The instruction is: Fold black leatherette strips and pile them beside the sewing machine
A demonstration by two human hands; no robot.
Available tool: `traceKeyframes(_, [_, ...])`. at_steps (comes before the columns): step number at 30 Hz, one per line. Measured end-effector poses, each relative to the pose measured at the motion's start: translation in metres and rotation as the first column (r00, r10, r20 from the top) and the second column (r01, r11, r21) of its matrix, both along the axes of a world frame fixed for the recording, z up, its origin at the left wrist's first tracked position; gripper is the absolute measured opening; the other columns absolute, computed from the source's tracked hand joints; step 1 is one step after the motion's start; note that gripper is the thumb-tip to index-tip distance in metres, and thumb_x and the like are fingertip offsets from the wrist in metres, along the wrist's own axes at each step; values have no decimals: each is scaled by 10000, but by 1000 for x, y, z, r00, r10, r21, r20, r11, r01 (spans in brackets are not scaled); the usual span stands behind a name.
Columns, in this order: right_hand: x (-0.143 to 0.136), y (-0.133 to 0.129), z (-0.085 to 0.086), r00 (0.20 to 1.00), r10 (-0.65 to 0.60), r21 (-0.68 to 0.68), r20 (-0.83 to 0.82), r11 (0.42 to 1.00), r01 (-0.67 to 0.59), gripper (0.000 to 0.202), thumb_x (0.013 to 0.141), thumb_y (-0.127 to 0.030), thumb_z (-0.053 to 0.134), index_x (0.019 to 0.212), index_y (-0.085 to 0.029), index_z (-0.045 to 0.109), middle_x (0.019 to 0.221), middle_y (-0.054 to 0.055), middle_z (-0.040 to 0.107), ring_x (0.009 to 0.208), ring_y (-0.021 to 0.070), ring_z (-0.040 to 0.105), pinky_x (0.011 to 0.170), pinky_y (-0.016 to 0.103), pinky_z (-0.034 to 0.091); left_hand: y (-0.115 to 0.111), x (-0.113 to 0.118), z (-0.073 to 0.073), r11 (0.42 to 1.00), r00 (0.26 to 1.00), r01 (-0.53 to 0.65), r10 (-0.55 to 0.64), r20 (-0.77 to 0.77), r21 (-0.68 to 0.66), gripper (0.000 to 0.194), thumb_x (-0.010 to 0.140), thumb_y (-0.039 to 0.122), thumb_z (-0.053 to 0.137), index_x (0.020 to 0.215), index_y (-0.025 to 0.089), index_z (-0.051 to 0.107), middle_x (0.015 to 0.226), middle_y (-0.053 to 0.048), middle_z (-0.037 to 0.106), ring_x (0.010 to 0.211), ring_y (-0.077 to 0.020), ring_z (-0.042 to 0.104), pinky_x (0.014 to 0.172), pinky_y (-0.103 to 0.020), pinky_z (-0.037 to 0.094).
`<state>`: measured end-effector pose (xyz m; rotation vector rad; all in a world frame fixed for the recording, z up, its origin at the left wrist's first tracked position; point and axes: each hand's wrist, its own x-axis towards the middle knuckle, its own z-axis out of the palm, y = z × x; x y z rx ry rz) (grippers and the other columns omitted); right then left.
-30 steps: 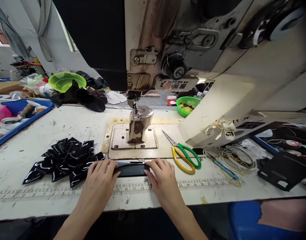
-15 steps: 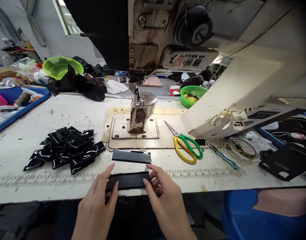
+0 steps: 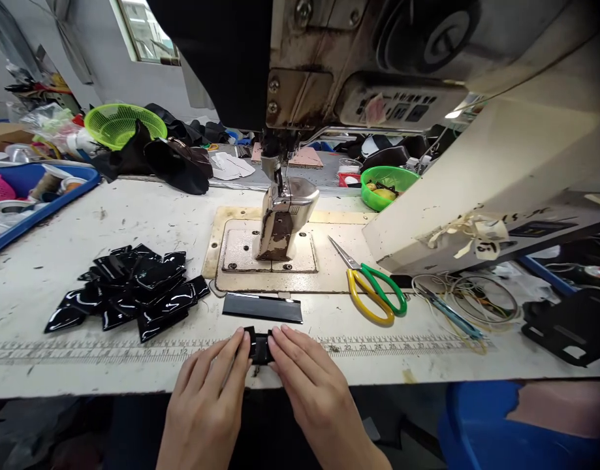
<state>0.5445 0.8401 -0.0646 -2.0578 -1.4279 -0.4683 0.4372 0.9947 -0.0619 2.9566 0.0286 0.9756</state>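
Observation:
Between my hands is a black strip [image 3: 261, 350] with its two ends folded inward, at the front edge of the table. My left hand [image 3: 207, 385] presses the left fold with its fingers together, and my right hand [image 3: 313, 380] presses the right fold likewise. Fingers cover most of the strip; the thumbs are largely hidden. Just beyond it lies a second, flat black strip [image 3: 263, 309] with a shiny edge. To the left is a heap of glossy black folded pieces [image 3: 133, 287].
A sewing machine post [image 3: 283, 225] rises behind the strips. Scissors [image 3: 371, 294] with yellow and green handles lie to the right, near a blue-handled tool [image 3: 456, 316] and loose thread. A printed ruler [image 3: 378, 344] runs along the front. A blue tray [image 3: 69, 199] stands at left.
The strip lay stretched out between my hands; now both its ends are folded over toward the middle. My hands have come closer together. The view has shifted slightly.

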Motion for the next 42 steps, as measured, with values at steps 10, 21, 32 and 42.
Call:
traceKeyframes(10, [6,-5,-8,995,83,-1,-54,997,-83,401,980,5,459,1333,-82,627,1351,150,655,1389,235,507,1110,356,518,18,-5,-5,990,986,128,-133,-104,-58,429,964,-6,422,1345,94,591,1368,-86,648,1256,-206,578,1011,-324,519])
traceKeyframes(21, [9,-3,-5,992,119,-75,-35,990,-121,429,1002,3,374,1353,-84,604,1391,115,620,1393,203,491,1151,378,464,29,-9,-11,970,968,196,-215,-128,-144,417,977,12,435,1352,96,596,1398,-55,632,1338,-172,513,1099,-254,482])
traceKeyframes(32, [10,-4,-5,990,135,-84,-51,987,-139,475,969,29,403,1396,-91,573,1407,103,611,1407,199,475,1171,368,438,29,-11,-21,974,969,196,-210,-132,-112,467,959,8,419,1400,75,556,1481,-70,562,1373,-212,482,1099,-290,501])
traceKeyframes(42, [12,-3,-4,990,134,-106,-43,985,-138,505,958,36,405,1423,-102,545,1412,101,609,1413,200,470,1162,379,458,32,-15,-22,974,953,212,-225,-205,-84,477,960,42,438,1428,83,525,1503,-79,540,1404,-226,460,1088,-306,520])
